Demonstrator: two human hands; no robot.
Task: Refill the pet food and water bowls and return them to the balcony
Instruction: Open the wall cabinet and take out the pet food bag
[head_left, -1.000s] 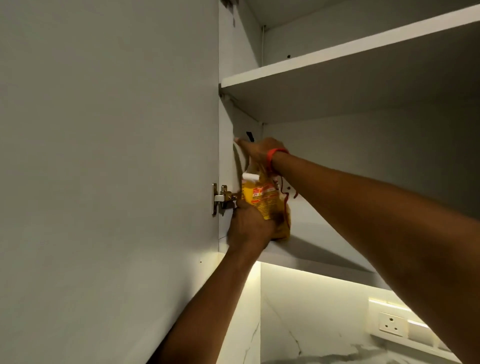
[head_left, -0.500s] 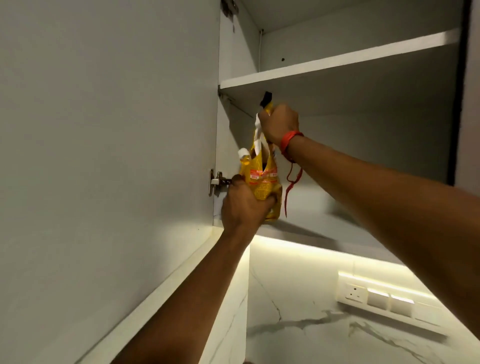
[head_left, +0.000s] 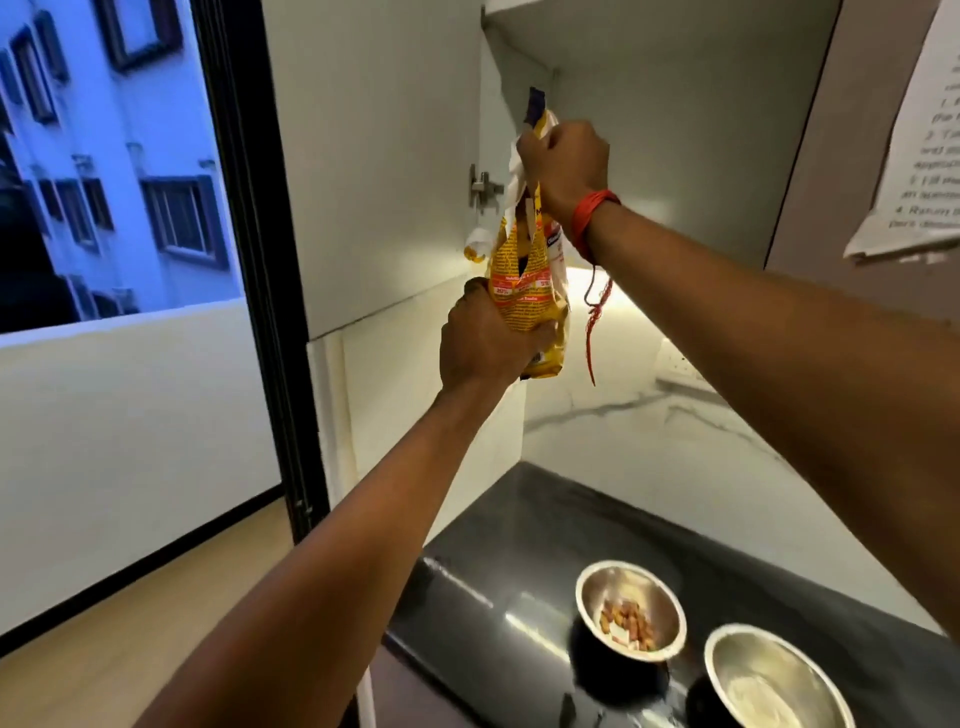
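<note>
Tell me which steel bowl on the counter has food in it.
The left bowl, farther from the camera: brown kibble lies in it. The right bowl shows none.

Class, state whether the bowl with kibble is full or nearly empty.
Nearly empty: the bowl holds a small heap of kibble; steel walls bare.

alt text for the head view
The left hand grips a yellow food bag low, the right hand its top, before an open cabinet. Below, a dark counter holds a bowl of kibble and a second bowl.
</note>
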